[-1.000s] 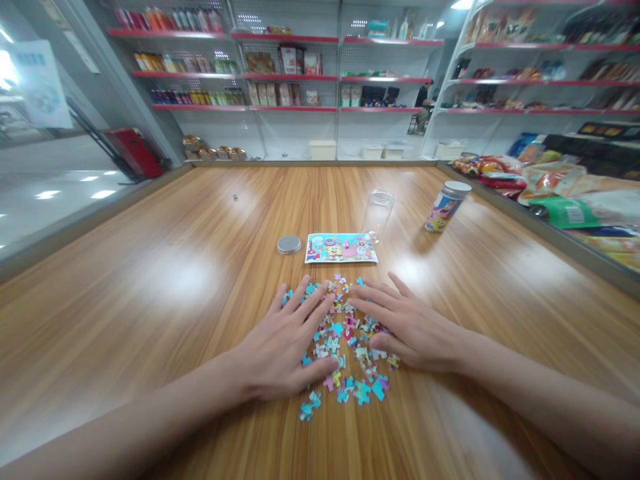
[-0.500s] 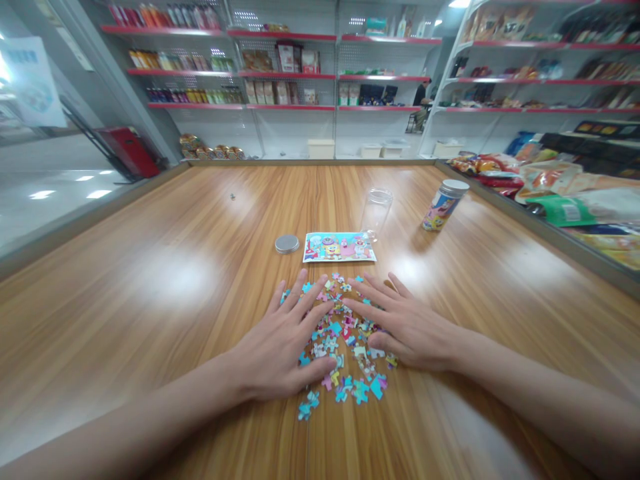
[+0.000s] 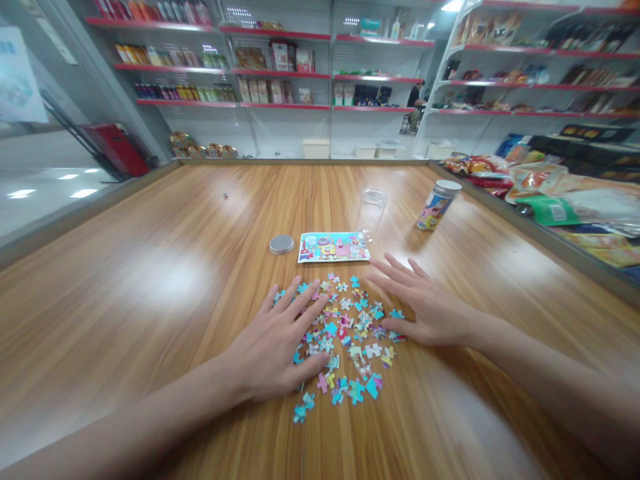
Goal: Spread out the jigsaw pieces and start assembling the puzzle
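Observation:
Many small jigsaw puzzle pieces (image 3: 345, 321), mostly blue with pink, white and yellow, lie loosely spread on the wooden table (image 3: 150, 347). My left hand (image 3: 283, 340) rests flat over the left side of the pieces, fingers stretched out, and hides some of them. Along the right edge of the pieces, my right hand (image 3: 425, 300) is open with its fingers spread and nothing in it. Just beyond the pieces lies a cartoon picture card (image 3: 334, 248). A round silver lid (image 3: 281, 245) is to the left of the card.
A clear jar (image 3: 371, 210) stands behind the card's right end. Farther right is a cartoon-printed canister (image 3: 437, 208) with a silver lid. Packaged goods (image 3: 560, 193) line the table's right side, and stocked shelves (image 3: 280, 73) stand behind. A person (image 3: 414, 103) is far back.
My right hand has lifted away from the pieces and moved right, uncovering several of them. My left hand stays over the left side. The camera view has shifted slightly.

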Demonstrator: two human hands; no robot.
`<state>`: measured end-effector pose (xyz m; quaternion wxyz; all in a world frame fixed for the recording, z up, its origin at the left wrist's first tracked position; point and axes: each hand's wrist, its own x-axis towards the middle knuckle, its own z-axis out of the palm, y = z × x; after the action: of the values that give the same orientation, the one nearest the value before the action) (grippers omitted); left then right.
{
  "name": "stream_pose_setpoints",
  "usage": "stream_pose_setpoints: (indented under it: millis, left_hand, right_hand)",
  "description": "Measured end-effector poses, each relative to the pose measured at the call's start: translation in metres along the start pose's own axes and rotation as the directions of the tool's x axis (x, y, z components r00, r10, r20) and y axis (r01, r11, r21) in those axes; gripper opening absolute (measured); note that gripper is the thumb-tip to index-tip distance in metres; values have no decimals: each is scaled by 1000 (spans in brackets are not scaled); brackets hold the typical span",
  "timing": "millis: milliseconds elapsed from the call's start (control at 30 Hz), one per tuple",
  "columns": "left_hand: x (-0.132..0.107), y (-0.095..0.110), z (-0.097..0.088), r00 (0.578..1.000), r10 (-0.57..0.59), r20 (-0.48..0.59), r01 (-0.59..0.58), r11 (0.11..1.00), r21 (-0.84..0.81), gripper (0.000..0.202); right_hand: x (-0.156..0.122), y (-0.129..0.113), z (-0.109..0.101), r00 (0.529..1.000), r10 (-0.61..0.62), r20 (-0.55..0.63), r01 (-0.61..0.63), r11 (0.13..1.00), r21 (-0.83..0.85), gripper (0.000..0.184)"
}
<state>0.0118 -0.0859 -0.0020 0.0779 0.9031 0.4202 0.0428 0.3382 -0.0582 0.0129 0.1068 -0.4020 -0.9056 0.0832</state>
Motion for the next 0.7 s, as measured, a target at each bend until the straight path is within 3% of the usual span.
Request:
stream_pose_setpoints:
  millis: [100, 267, 400, 700]
  left_hand:
    - [-1, 1, -4, 999, 46, 12, -46, 999, -6, 82]
    - [-2, 4, -12, 972, 218, 92, -218, 976, -12, 73]
    - [-1, 2, -11, 972, 211, 101, -210, 977, -18, 75]
    - [-1, 2, -13, 957, 262, 122, -261, 965, -22, 71]
  right_hand:
    - [-4, 5, 0, 1000, 17, -8, -16, 1000, 15, 74]
    - [-2, -10, 4, 996, -82, -19, 83, 996, 30, 48]
    - [-1, -17, 5, 995, -98, 37, 96, 995, 39, 38]
    - [-2, -11, 9, 994, -104, -29, 106, 992, 75, 27]
